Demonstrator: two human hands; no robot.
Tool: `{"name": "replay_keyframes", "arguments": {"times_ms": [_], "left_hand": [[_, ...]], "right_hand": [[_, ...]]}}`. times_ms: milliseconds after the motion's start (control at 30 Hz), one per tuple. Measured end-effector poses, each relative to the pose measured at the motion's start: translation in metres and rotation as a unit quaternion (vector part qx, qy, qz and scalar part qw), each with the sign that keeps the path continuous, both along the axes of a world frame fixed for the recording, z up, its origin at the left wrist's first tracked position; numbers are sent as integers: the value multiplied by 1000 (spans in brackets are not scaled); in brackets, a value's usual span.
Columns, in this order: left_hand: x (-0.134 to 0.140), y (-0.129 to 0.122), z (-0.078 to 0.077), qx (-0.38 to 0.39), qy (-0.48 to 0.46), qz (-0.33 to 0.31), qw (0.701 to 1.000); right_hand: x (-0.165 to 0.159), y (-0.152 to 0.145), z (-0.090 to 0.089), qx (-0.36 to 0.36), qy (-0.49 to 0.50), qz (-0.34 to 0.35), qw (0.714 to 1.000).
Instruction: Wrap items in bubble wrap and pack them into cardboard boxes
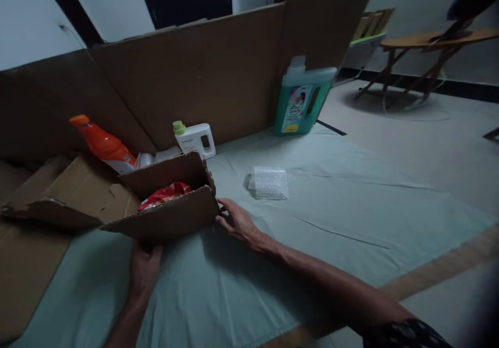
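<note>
An open cardboard box (183,219) is tilted between my two hands, its near wall facing me. My left hand (145,262) reaches under its near bottom edge, and the fingers are mostly hidden below the cardboard. At the right end, my right hand (236,221) grips the box's side with curled fingers. Inside lies a crumpled red packet (167,195). Just behind the box are an orange bottle (107,143), leaning over, and a white bottle with a green cap (197,137).
Bubble wrap (271,183) lies on the pale green cloth (331,202). A large teal jug (298,98) stands by the tall cardboard panel (195,67) at the back. More folded cardboard (78,192) sits at the left. A wooden table (421,40) is far right.
</note>
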State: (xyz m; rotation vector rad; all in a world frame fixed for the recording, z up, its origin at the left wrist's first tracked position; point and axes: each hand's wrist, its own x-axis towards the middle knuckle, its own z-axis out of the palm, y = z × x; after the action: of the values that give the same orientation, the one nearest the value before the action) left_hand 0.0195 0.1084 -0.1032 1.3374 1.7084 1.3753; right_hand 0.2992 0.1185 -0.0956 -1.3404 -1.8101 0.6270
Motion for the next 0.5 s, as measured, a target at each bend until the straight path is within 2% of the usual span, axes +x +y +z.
{"name": "replay_keyframes", "arguments": {"times_ms": [133, 267, 367, 500], "left_hand": [[2, -3, -13, 7, -18, 35, 999], [0, -6, -17, -5, -38, 71, 997], [-2, -8, -13, 1, -27, 82, 996], [-7, -12, -7, -26, 8, 91, 995]], "right_hand": [[-1, -5, -24, 66, -23, -11, 998], [-1, -4, -36, 135, -61, -18, 989], [2, -3, -36, 135, -90, -14, 987], [0, -5, -23, 73, -103, 4, 992]]}}
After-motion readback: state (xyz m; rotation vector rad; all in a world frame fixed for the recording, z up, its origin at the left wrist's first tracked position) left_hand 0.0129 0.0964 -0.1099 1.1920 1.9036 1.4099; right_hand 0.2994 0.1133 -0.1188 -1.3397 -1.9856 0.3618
